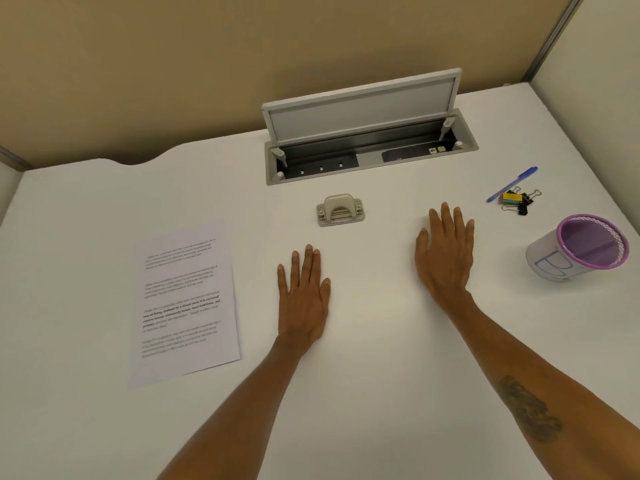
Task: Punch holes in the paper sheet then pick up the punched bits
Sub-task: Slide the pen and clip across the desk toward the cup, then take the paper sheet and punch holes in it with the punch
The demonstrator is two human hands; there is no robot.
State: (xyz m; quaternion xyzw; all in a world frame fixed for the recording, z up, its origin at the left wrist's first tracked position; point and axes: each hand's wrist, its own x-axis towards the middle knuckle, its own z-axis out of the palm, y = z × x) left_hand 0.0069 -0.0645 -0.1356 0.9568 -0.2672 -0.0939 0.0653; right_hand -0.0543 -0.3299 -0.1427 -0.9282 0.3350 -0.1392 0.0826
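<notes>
A printed paper sheet lies flat on the white desk, left of my hands. A small beige hole punch sits farther back, near the middle of the desk. My left hand rests palm down, fingers extended, just right of the sheet and in front of the punch. My right hand lies flat too, to the right of the punch. Neither hand holds anything. No punched bits are visible.
An open cable hatch with its raised lid sits at the back of the desk. A blue pen and several coloured binder clips lie at the right. A purple-rimmed mesh cup stands near the right edge. Partition walls surround the desk.
</notes>
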